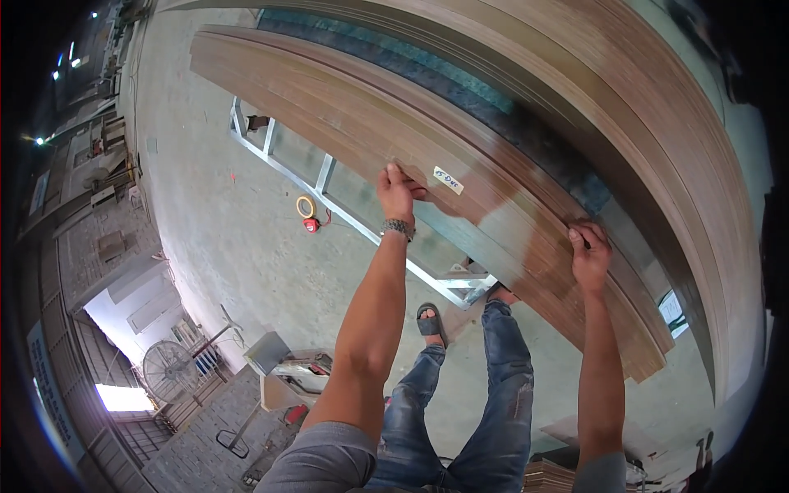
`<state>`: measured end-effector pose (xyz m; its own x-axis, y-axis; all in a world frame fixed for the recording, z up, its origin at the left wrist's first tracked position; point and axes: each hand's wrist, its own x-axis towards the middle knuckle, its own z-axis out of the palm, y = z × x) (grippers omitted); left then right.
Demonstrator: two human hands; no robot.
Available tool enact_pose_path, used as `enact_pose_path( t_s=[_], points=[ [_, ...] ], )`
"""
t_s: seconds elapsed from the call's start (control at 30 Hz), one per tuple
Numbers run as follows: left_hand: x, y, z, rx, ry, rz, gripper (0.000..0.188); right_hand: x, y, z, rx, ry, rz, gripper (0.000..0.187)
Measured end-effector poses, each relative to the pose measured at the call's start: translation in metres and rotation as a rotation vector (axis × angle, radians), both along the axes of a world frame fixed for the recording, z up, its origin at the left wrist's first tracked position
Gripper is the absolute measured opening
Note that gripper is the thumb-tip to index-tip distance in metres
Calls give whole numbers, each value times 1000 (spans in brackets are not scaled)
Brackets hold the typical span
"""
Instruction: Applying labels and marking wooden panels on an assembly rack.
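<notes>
A stack of long brown wooden boards (320,107) runs slantwise from the upper left to the lower right. My left hand (398,193), with a watch at its wrist, pinches the near edge of the top board, fingertips partly hidden. Farther right, my right hand (590,256) has its fingers curled over the far edge of the boards. Between the hands, a small pale paper label (448,180) with handwriting lies on the top board. Whether both hands grip the same board is hard to make out.
Under the boards stands a silver metal frame (353,217). On the concrete floor lie a roll of tape (305,206) and a red tape measure (311,225). Another board stack (657,123) curves along the far right. A large fan (170,370) stands at the lower left.
</notes>
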<state>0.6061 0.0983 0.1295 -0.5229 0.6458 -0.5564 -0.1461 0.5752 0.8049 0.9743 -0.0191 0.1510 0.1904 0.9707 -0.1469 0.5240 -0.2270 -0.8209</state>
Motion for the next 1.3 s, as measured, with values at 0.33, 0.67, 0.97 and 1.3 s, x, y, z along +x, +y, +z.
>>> enact_pose_path(
  t_s=[0.33,0.67,0.97,1.3],
  points=[
    [-8,8,-3,101,105,38,39,-34,4,1,30,-265,133,32],
    [5,-9,4,148,149,67,36,-206,121,-8,184,-543,454,65],
    [-40,28,4,203,-42,194,27,-220,120,-2,94,-738,503,61],
    [-97,91,-13,275,430,107,32,-227,123,-6,200,-817,556,57]
  ],
)
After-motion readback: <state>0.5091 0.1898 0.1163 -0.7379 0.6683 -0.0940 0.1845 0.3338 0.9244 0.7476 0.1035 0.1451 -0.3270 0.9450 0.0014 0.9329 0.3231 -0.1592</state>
